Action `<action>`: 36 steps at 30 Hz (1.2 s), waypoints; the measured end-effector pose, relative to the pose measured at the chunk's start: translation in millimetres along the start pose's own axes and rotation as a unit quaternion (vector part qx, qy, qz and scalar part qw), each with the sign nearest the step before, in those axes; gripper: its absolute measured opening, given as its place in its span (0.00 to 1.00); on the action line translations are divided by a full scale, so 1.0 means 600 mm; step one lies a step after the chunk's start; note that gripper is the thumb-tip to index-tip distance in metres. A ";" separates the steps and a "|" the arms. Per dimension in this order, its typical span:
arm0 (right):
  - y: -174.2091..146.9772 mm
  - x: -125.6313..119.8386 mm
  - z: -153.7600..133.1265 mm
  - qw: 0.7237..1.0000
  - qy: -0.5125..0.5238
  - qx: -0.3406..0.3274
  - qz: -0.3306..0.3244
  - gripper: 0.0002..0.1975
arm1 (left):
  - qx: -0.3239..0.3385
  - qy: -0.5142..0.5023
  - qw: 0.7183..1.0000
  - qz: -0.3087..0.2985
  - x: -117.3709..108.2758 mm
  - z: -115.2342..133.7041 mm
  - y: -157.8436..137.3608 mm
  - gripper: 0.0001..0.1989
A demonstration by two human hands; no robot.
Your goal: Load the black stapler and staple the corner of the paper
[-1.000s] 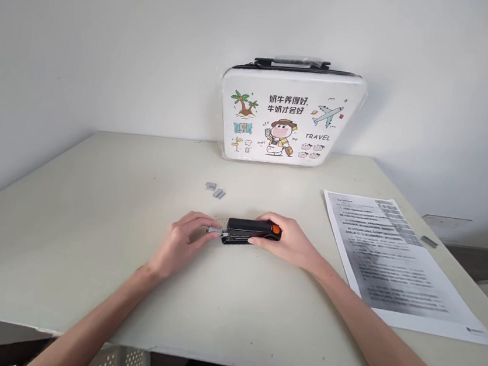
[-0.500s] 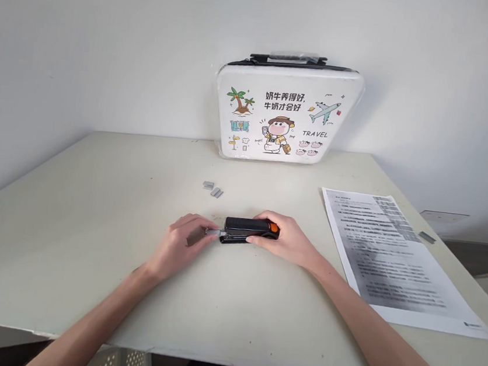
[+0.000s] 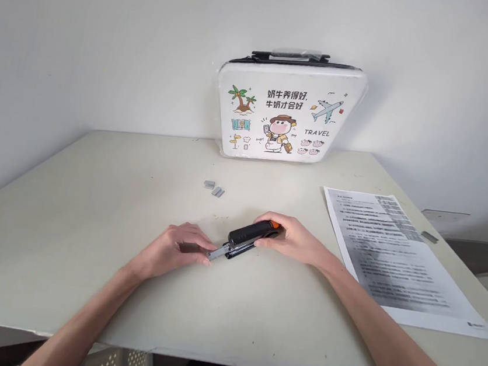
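A black stapler (image 3: 250, 234) with an orange patch at its rear lies slanted on the table, its front toward the lower left. My right hand (image 3: 289, 238) is closed around the rear end of it. From the front sticks out a grey metal staple tray (image 3: 218, 253). The thumb and fingers of my left hand (image 3: 177, 250) pinch the outer end of that tray. Two short strips of staples (image 3: 214, 188) lie beyond the stapler, touching neither hand.
A white case (image 3: 289, 112) with cartoon prints leans against the wall at the back. On the right lies a printed sheet of paper (image 3: 394, 259), with another small grey strip (image 3: 430, 237) by its right edge. The table's front edge (image 3: 189, 355) runs below my forearms.
The stapler has turned so its front points down and left. My left hand has come slightly nearer with the tray end, and more of the tray now shows outside the stapler.
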State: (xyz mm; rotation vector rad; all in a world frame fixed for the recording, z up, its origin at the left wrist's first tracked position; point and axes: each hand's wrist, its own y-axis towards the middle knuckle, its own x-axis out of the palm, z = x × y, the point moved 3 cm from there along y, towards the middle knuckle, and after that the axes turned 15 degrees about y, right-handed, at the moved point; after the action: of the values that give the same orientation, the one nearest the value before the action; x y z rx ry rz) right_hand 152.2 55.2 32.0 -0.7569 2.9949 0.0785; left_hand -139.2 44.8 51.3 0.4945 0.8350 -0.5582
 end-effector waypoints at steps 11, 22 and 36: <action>-0.006 0.040 -0.002 0.998 0.036 -0.024 -0.044 0.15 | -0.058 0.001 0.998 0.009 0.024 0.018 0.013 0.13; -0.007 0.051 -0.001 0.999 0.014 -0.032 -0.014 0.13 | -0.079 0.012 0.996 0.027 0.030 0.005 0.009 0.14; -0.164 0.020 -0.052 0.984 -0.097 0.023 0.149 0.11 | -0.049 0.110 0.988 0.094 0.034 0.030 0.024 0.13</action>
State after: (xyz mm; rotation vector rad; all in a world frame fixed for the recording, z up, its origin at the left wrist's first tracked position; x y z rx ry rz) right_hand 187.6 -38.9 58.6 -0.2735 2.8834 0.0878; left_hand -108.8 39.4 48.3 0.5433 1.0090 -0.2909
